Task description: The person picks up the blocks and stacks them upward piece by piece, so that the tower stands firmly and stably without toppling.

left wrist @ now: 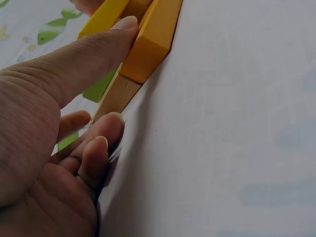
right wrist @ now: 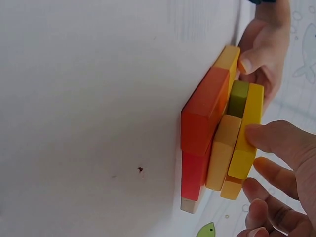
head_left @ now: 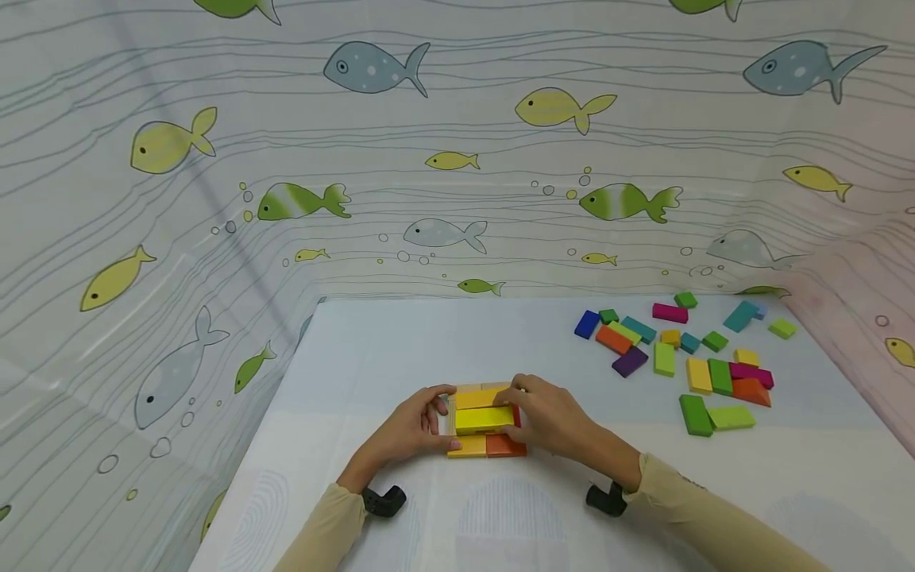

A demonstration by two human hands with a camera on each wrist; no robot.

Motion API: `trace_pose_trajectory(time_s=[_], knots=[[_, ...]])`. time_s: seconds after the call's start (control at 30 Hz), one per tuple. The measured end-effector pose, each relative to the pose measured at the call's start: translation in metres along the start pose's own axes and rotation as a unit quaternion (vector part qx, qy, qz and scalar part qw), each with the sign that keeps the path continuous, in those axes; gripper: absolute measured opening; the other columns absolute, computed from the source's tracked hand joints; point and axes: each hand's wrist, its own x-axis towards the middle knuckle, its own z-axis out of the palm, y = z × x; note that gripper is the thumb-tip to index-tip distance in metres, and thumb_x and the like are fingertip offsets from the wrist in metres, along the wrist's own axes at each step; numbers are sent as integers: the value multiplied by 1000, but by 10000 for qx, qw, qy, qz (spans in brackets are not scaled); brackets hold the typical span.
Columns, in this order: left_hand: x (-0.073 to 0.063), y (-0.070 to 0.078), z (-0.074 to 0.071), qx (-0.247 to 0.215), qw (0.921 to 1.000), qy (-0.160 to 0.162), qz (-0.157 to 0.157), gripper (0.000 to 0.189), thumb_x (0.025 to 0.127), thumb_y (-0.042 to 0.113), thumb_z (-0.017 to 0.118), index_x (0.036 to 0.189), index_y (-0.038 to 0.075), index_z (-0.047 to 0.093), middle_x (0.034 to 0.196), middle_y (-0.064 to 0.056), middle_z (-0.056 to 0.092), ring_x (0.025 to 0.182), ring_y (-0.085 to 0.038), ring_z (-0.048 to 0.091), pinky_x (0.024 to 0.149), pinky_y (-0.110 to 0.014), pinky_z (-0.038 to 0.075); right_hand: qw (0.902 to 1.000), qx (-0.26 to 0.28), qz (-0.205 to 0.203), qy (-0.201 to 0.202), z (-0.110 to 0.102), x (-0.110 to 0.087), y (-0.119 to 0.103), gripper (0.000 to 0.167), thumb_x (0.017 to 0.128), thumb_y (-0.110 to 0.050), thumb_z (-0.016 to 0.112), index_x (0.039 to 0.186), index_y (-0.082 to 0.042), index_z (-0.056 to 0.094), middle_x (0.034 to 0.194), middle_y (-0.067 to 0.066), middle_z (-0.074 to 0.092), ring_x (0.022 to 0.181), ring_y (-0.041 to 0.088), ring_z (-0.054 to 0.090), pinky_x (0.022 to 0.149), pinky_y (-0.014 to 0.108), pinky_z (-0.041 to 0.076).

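Observation:
A low stack of coloured wooden blocks stands at the middle of the table. My right hand (head_left: 554,415) pinches a bright yellow block (head_left: 480,419) on top of it, thumb on the near side. At the stack's left end is my left hand (head_left: 406,427); its straight thumb touches the orange-yellow block (left wrist: 147,52) at the front, while the other fingers bend loosely beside the end. An orange block (right wrist: 202,116) forms the front right corner, with a red block (right wrist: 192,173) behind it. Between them and the yellow one, a pale wood block (right wrist: 223,148) and an olive-green block (right wrist: 238,98) show.
Many loose blocks lie scattered at the table's right rear, among them a purple block (head_left: 630,362), a blue block (head_left: 588,324) and a green block (head_left: 696,415). A fish-patterned cloth (head_left: 443,187) rises behind the table (head_left: 372,342) and along both sides.

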Motion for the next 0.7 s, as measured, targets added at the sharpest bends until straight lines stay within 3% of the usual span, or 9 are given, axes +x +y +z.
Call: trace_pose_trajectory(time_s=[0.17, 0.27, 0.47, 0.7], knots=[[0, 1, 0, 24, 9999, -22, -133, 87, 79, 36, 91, 151, 13, 48, 112, 1, 57, 74, -14, 57, 68, -26, 49, 9998, 138, 146, 69, -6, 0, 6, 36, 85, -37, 85, 115, -20, 75, 101, -1, 63, 86, 14, 57, 77, 29, 57], [0, 2, 0, 39, 9998, -28, -196, 87, 79, 35, 92, 151, 13, 48, 112, 1, 57, 74, -14, 57, 68, -27, 49, 9984, 188, 480, 218, -12, 3, 20, 33, 88, -37, 83, 114, -19, 75, 96, -2, 64, 80, 11, 55, 71, 26, 52], [0, 1, 1, 86, 9997, -30, -214, 87, 79, 35, 92, 151, 13, 48, 111, 1, 57, 74, -14, 57, 68, -27, 49, 9898, 134, 1240, 695, -21, 7, 83, 27, 91, -25, 81, 115, -13, 76, 96, 2, 67, 82, 19, 61, 71, 33, 54], [0, 1, 1, 69, 9997, -6, -221, 87, 79, 37, 91, 151, 14, 48, 111, 2, 57, 75, -15, 57, 67, -27, 49, 9638, -27, 2448, 1053, -34, -8, 150, 42, 93, -19, 78, 128, -1, 67, 117, 25, 59, 98, 40, 62, 82, 54, 56]])
